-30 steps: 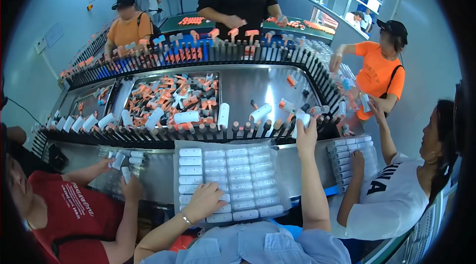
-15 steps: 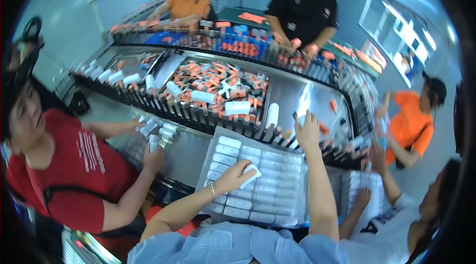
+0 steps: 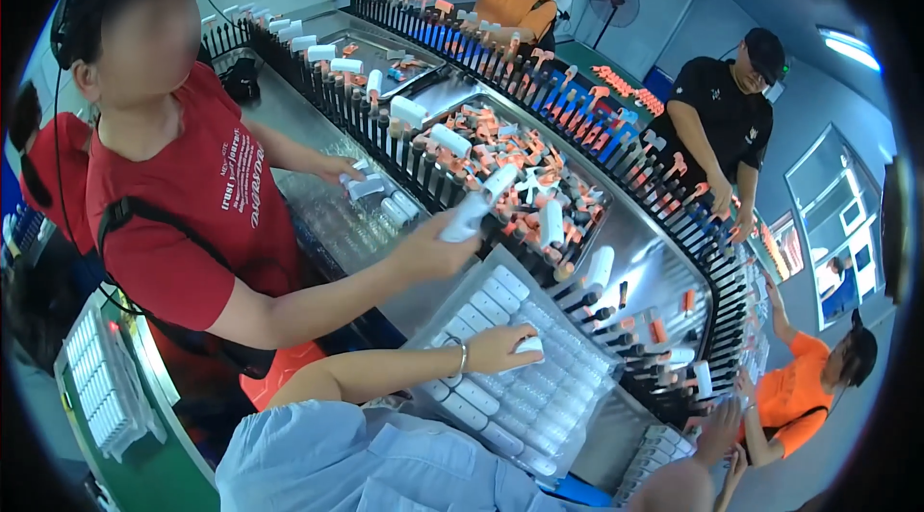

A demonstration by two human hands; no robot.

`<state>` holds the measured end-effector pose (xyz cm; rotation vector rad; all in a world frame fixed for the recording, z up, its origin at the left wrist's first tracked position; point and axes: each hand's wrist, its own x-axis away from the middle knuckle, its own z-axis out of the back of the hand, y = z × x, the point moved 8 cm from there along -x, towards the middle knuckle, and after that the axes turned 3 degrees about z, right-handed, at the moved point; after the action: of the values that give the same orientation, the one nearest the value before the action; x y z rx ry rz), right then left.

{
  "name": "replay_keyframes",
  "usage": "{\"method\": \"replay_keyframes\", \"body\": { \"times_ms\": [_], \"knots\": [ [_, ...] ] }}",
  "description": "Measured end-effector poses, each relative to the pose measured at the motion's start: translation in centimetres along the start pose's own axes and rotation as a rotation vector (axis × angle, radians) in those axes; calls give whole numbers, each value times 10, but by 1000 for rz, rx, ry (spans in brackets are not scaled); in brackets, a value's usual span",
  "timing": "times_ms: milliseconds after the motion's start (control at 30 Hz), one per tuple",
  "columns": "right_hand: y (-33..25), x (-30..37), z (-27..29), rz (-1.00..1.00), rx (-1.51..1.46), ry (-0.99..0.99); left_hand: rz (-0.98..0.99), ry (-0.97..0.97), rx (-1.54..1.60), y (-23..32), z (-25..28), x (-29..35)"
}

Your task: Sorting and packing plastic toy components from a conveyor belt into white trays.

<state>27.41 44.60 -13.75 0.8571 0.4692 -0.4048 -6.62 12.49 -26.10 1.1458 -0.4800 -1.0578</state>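
My left hand, with a bracelet at the wrist, is closed on a white plastic casing over a clear blister tray. White oblong casings fill the tray's left rows, and the clear pockets on its right side show no white casings. My right hand reaches away at the lower right, beside a rack of black posts; its fingers are blurred and I cannot make out a grip. A co-worker in red stretches a hand holding a white casing above the tray's far corner.
Black-post racks ring a steel bench bearing a metal tray of orange, grey and white parts. Another stack of white casings stands at lower right, near a co-worker's hands. A person in black and one in orange work opposite.
The whole view has swung and tilted. My left hand stays over the tray with a casing. My right hand has moved to the lower right. The red-shirted co-worker's arm now extends toward the tray.
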Motion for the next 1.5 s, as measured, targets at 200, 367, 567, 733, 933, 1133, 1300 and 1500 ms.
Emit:
{"method": "replay_keyframes", "body": {
  "times_ms": [200,367,567,733,933,1133,1300,1500],
  "knots": [
    [-11,-42,-121,114,-355,-524,102,0,-5,-13,10,5],
    [-5,-3,-135,121,-440,-589,46,0,6,-9,-7,-4],
    [-57,-25,-55,-336,-997,-104,80,-17,81,-5,-3,6],
    [-69,23,-16,294,-221,492,35,24,73,1,9,6],
    [-85,-3,4,264,-495,550,92,-7,-7,-8,3,5],
    [-117,-55,50,215,-754,621,148,-57,-6,-14,-1,4],
    [-147,-121,93,209,-981,717,85,-70,-45,-25,-15,-1],
    [-180,-175,148,189,-1245,741,98,-148,-79,-25,-29,-12]
  ]
}}
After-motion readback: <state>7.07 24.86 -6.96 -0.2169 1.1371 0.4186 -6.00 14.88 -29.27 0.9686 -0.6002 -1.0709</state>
